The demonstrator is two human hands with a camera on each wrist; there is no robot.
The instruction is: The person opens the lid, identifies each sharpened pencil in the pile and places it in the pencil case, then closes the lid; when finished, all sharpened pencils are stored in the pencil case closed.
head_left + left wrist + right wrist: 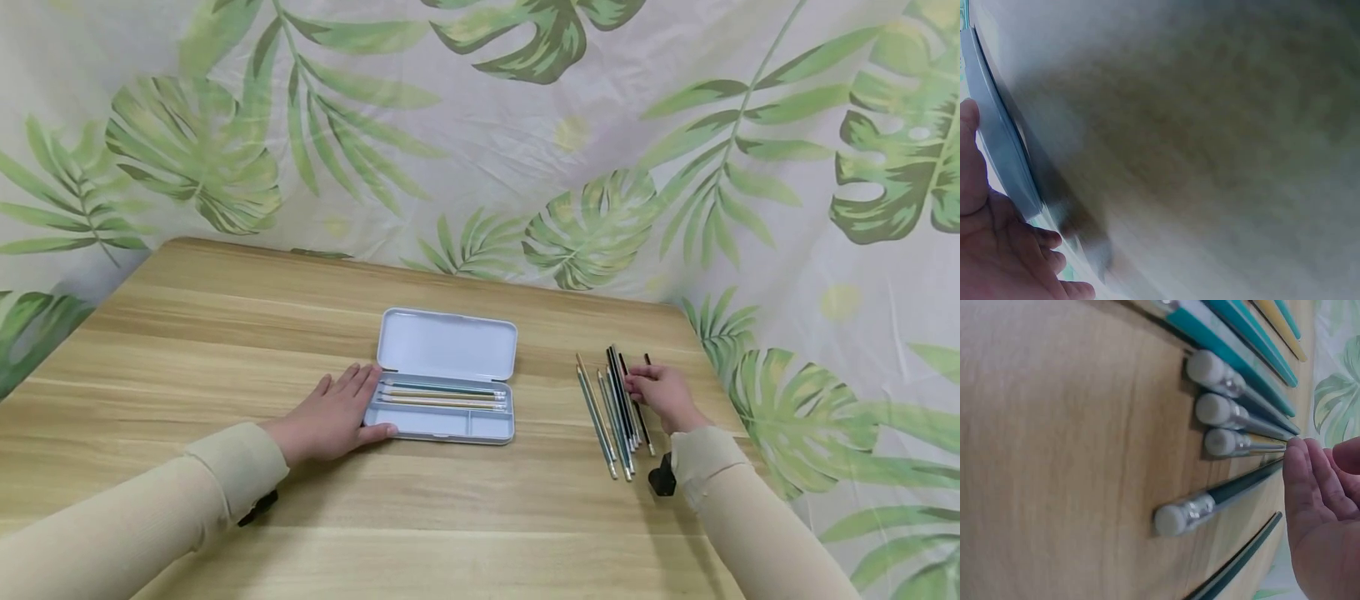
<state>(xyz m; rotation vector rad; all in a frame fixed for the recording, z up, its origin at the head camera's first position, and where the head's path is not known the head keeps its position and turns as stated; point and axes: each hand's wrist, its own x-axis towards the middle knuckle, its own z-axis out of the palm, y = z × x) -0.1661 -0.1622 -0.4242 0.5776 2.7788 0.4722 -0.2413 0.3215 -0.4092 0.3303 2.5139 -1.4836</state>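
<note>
An open pale grey pencil case (420,422) lies mid-table with its lid (446,343) folded back and three pencils (442,393) inside. My left hand (337,412) rests flat on the table against the case's left end, thumb along its front edge. The left wrist view shows that case edge (1000,144) beside the left hand (991,250). To the right lie several loose pencils (611,417) side by side. My right hand (651,390) rests on the dark ones. Close up, the right hand's fingertips (1294,465) touch a dark green eraser-tipped pencil (1210,503).
The wooden table (225,333) has a leaf-print cloth (525,125) hanging behind it and to its right. Its right edge runs just past the loose pencils. More eraser-tipped pencils (1229,412) and teal ones (1235,337) lie beside the dark one.
</note>
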